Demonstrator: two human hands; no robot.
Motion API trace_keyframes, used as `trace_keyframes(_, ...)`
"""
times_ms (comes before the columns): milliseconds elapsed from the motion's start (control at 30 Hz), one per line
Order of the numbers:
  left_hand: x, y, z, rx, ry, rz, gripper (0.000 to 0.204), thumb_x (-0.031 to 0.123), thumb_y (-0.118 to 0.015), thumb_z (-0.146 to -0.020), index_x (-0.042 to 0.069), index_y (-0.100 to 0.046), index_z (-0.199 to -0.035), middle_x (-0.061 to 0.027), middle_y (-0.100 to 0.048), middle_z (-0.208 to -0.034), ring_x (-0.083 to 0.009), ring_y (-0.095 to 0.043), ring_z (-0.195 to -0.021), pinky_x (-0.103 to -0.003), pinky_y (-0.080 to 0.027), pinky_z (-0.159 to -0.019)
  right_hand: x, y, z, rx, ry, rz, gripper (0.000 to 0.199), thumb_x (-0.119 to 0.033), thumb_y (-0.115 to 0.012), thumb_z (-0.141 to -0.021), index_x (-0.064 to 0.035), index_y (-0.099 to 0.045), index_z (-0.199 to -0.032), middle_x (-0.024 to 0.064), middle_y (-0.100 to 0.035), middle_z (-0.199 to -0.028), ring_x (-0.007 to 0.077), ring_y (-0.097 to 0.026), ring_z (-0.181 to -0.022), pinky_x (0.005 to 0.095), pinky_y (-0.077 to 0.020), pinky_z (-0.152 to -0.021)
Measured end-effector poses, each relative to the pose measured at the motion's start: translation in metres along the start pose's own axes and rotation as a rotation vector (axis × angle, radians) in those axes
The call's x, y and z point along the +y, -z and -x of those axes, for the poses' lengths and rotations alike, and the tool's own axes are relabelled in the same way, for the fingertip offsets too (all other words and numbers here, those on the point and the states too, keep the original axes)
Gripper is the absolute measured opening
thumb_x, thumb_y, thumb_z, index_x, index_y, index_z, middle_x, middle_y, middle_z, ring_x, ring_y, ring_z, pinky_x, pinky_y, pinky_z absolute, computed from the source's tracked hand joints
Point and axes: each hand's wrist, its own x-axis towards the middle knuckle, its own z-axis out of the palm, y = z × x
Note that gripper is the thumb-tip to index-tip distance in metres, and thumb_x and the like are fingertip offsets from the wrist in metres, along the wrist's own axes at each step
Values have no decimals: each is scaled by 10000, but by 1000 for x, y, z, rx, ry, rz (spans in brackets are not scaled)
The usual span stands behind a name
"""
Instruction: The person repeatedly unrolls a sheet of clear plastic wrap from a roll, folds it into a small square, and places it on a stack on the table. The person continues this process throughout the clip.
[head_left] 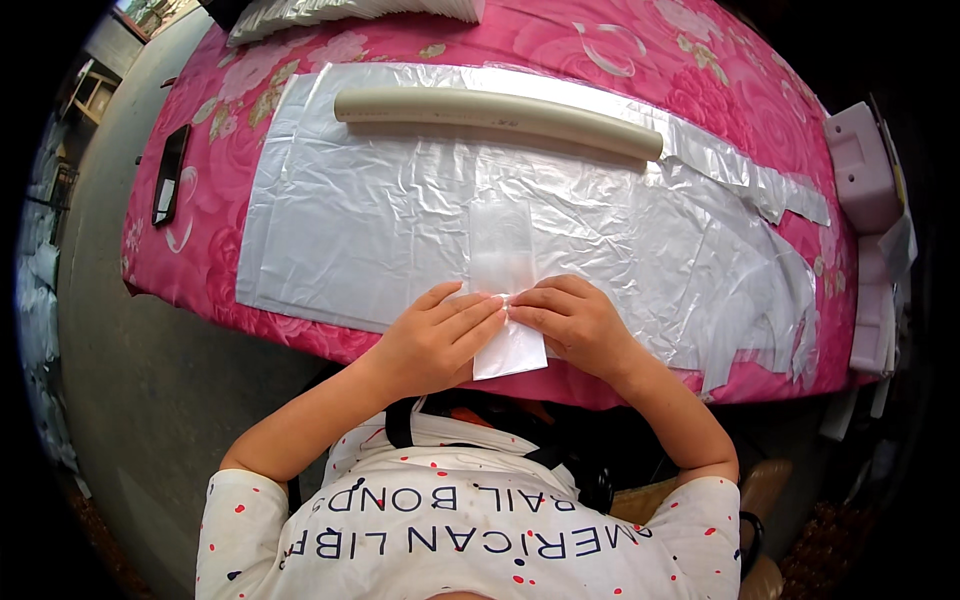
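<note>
In the head view, a narrow strip of translucent plastic film (510,352) is laid lengthwise in front of the person, over the near edge of a wide layer of silvery plastic sheets (370,220). The far part of the strip rests on the sheets; the near end is extended toward the near edge of the desk (205,260). Whether any overhang is present cannot be told.

The left hand (445,335) is set on the strip from the left, its fingers extended, nearly closed up side by side, with the tips at the strip's middle. The right hand (572,318) is set opposite, its fingers more curled and drawn together at the tips. The two sets of fingertips almost meet. Because the undersides are hidden, whether the film is pinched or only pressed cannot be told. By this symmetrical placement, the slippery film is presumably kept flat and aligned.

A beige plastic pipe (500,112) is laid across the far part of the sheets, where it probably serves as a weight against lifting. Torn film strips (740,180) are spread at the right. A smartphone (172,175) is placed at the left edge and a stack of white sheets (350,12) at the far edge, both apart from the working area.
</note>
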Motion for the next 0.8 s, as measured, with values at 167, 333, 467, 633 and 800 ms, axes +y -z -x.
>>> trace_keyframes(167,-3,-3,-2,44,62,105,432,24,-641,-657,24,-599,-1087,-107,-642,-1039,-231,-621,-934,-352,-460,-821,0,4,0,7,-80,-19,291,-37,-667,-641,-90,-660,-927,22,-646,-903,205,-587,-775,317,-501,-684)
trace_keyframes(333,-6,-5,-7,82,316,315,438,9,-663,-707,10,-575,-1135,-120,-657,-906,-236,-618,-764,-339,-467,-682,2,10,-8,-9,-423,-172,180,-63,-675,-725,-81,-679,-905,72,-625,-726,229,-572,-644,321,-458,-577)
trace_keyframes(467,-8,3,-23,-9,686,453,556,78,-619,-801,-68,-401,-1291,-143,-642,-755,-286,-607,-620,-330,-464,-574,1,15,-33,-96,-850,-358,184,-198,-614,-844,-26,-679,-828,118,-595,-611,211,-566,-538,325,-431,-530)
trace_keyframes(633,-21,2,-37,36,818,510,676,90,-623,-813,-101,-258,-1349,-131,-631,-720,-215,-591,-551,-270,-456,-571,15,21,-55,-277,-1028,-416,306,-247,-577,-857,16,-657,-723,83,-606,-577,147,-576,-493,284,-444,-523)
trace_keyframes(800,-22,12,-39,43,815,470,676,77,-632,-798,-51,-290,-1366,-133,-620,-913,-181,-612,-699,-262,-476,-607,22,23,-61,-339,-1076,-453,329,-256,-579,-847,5,-622,-650,67,-595,-569,128,-598,-507,271,-448,-521)
